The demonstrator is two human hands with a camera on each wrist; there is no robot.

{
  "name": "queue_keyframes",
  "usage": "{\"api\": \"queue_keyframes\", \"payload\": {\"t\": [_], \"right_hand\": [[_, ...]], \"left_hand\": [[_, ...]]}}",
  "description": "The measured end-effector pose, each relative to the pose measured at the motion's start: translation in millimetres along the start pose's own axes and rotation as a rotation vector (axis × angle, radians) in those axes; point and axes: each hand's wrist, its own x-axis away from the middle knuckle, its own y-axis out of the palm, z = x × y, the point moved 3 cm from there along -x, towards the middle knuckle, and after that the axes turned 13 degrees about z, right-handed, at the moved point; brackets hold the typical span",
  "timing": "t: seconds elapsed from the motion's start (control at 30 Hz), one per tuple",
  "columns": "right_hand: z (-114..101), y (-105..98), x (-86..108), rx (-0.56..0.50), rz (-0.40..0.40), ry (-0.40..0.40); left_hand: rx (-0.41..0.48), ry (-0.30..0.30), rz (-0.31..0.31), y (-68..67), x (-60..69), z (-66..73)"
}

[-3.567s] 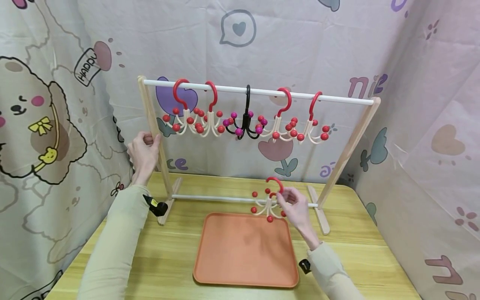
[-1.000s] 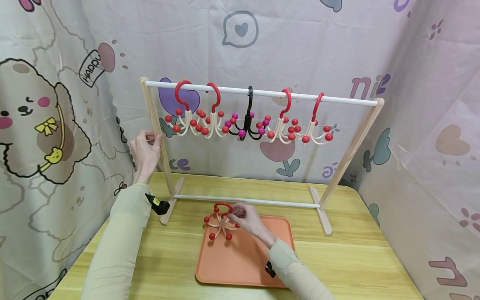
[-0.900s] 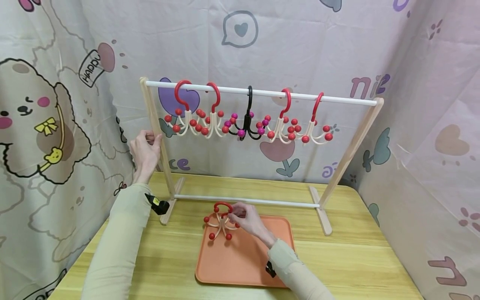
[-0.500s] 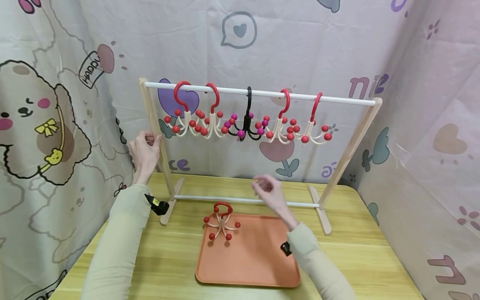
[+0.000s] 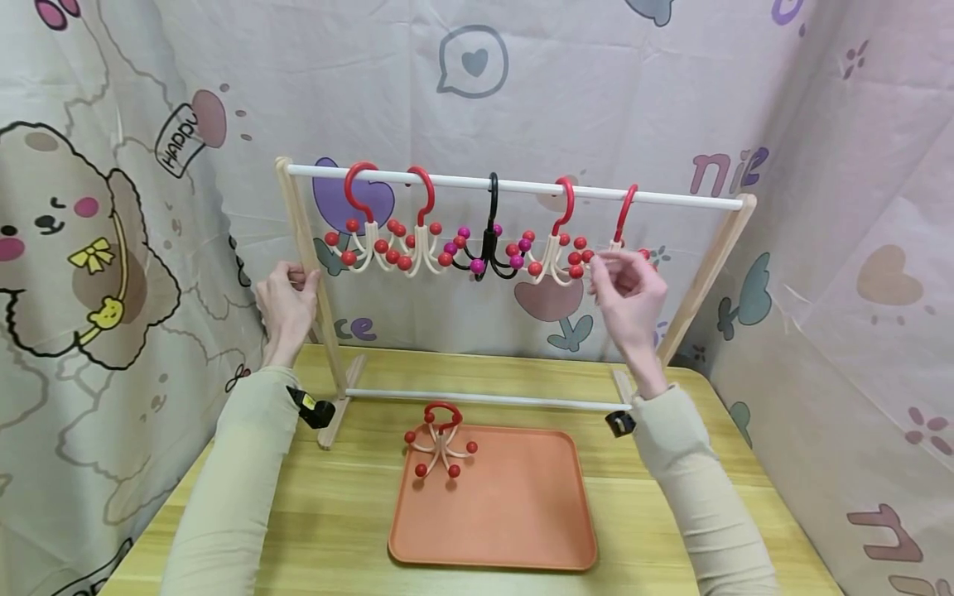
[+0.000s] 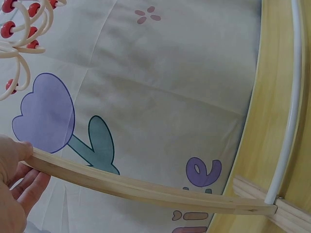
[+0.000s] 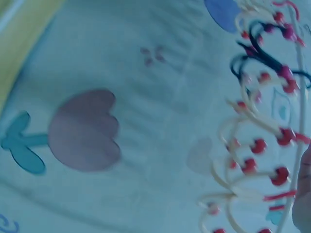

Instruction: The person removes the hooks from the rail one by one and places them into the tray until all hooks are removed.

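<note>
On the table (image 5: 671, 513), an orange tray (image 5: 514, 513) lies before the rack (image 5: 525, 187).

"HAPPY" (image 5: 180, 137) on a drawn tag (image 5: 177, 162), "nie" (image 5: 729, 170) and "ce" (image 5: 356, 329) on the patterned curtain (image 5: 477, 124)

1. The left hand (image 5: 286, 306) gripped the left post (image 5: 326, 331) of the rack (image 5: 711, 273).
2. The right hand (image 5: 633, 300), fingers bent, was before the rightmost hanger (image 5: 623, 217); contact could not be told.
3. Five hangers (image 5: 372, 240) hung from the rail (image 5: 456, 180): the black hanger (image 5: 489, 243), in the middle, had purple balls; the other four had red hooks and balls.
4. A sixth hanger (image 5: 441, 444) lay on the far left corner of the tray (image 5: 514, 505), its hook past the rim.
5. The tray sat on the table (image 5: 671, 497), before a printed curtain (image 5: 589, 74).
</note>
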Motion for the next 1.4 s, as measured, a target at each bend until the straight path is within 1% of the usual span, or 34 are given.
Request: {"api": "queue_keyframes", "payload": {"t": [0.07,0.17,0.27,0.4,0.6,0.73,0.87,0.97,1.1,1.23,1.4], "right_hand": [[-4.4,-2.3,-13.6,0.036,0.024,-0.012],[-5.9,-4.4,-30.7,0.118,0.059,0.001],[-3.5,-4.4,-43.4,0.235,0.064,0.046],[2.4,-2.6,-54.3,0.350,0.041,0.107],[11.6,0.8,-62.2,0.435,0.012,0.135],[12.6,1.1,-64.3,0.468,-0.011,0.151],[12.6,0.9,-65.7,0.420,-0.027,0.185],[12.6,0.2,-66.6,0.411,-0.032,0.192],[11.5,-1.7,-68.2,0.450,-0.014,0.174],[9.9,-4.6,-68.4,0.463,0.011,0.161],[6.5,-7.6,-67.5,0.466,0.023,0.162]], "left_hand": [[0.001,0.003,0.002,0.1,-0.1,-0.5],[-0.002,0.004,0.003,0.3,-0.3,-1.2],[-0.004,0.005,0.004,0.3,-0.5,-1.2],[-0.003,0.009,0.002,0.2,-0.5,-0.7],[-0.008,0.002,-0.009,-0.1,-0.1,-0.6],[-0.014,-0.004,-0.022,-0.4,-1.0,-0.5],[-0.018,-0.004,-0.024,-0.7,-2.3,-0.9],[-0.011,0.003,-0.016,-0.2,-2.2,-0.5],[-0.003,0.013,-0.009,0.3,-2.1,0.1],[-0.005,0.016,-0.009,0.6,-1.8,0.0],[-0.005,0.010,-0.009,0.5,-1.3,-0.5]]}}
